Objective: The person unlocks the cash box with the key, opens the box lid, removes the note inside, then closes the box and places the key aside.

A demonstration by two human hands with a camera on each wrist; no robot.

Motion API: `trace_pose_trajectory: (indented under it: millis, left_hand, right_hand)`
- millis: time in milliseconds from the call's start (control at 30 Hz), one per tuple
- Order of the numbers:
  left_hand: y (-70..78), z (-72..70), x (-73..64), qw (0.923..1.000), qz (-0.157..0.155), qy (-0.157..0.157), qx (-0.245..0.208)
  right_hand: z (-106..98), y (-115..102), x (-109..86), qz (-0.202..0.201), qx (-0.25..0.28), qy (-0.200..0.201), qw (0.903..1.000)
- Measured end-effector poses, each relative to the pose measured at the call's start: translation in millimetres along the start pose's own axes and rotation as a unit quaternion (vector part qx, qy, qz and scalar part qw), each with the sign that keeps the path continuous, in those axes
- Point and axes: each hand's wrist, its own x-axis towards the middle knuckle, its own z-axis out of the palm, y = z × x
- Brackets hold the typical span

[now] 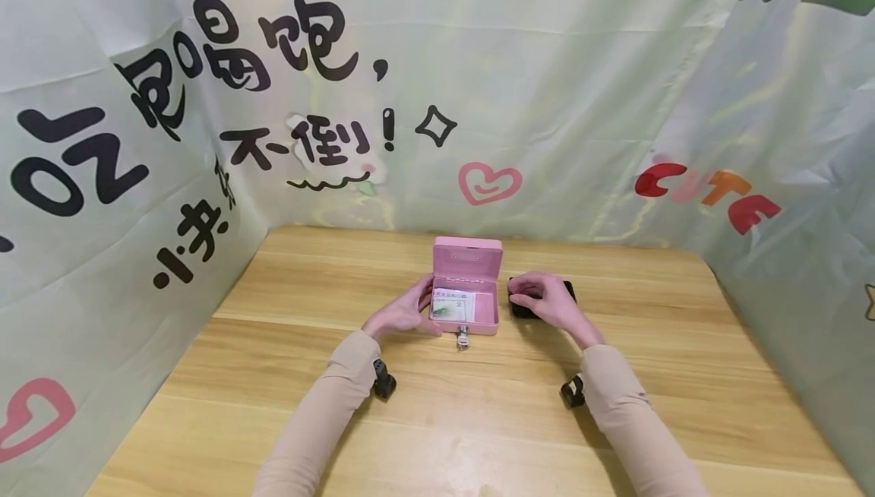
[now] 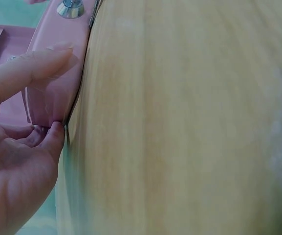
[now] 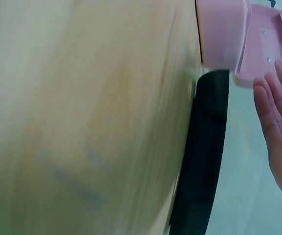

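A pink metal cash box (image 1: 487, 310) stands on the table with its lid (image 1: 468, 260) raised. Paper notes (image 1: 453, 307) lie in its left part, and a key with a tag (image 1: 462, 340) hangs from the front lock. My left hand (image 1: 405, 311) holds the box by its left front corner, thumb along the front wall and fingertips at the side, as the left wrist view shows. To the right of the box, my right hand (image 1: 552, 304) hovers over a low black box-like object (image 3: 202, 156). Its fingers (image 3: 263, 105) look fairly straight, with nothing visible between them.
The wooden table (image 1: 437, 421) runs up to a printed cloth (image 1: 581, 117) at the back and sides. Each wrist carries a small black camera, one by the left sleeve (image 1: 384, 381) and another by the right sleeve (image 1: 573, 391).
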Motion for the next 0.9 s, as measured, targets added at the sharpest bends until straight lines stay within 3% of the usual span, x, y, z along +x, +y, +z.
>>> trace_pose_trajectory:
  millis: [200,267,400,700,900]
  left_hand:
    - [1.0,-0.3,-0.5,1.0000,0.001,0.004,0.003]
    - [0.9,-0.3,-0.8,0.9999,0.007,0.002,0.010]
    - [0.4,-0.1,-1.2,0.9997,0.013,-0.001,0.019]
    - [0.6,0.2,-2.5,0.9998,0.004,0.002,0.019]
    - [0.0,-0.2,-2.8,0.9996,0.002,0.003,0.028]
  right_hand:
    - [10.2,-16.5,5.3,-0.008,0.015,-0.035,0.9992]
    - [17.4,-9.7,10.6,-0.018,0.015,-0.045,0.9987]
    - [28.0,-18.3,18.0,-0.032,0.013,-0.072,0.9968]
    - [46.9,-31.3,35.4,-0.027,0.041,-0.133,0.9899]
    - [55.9,-30.9,43.5,-0.033,0.027,-0.153,0.9874]
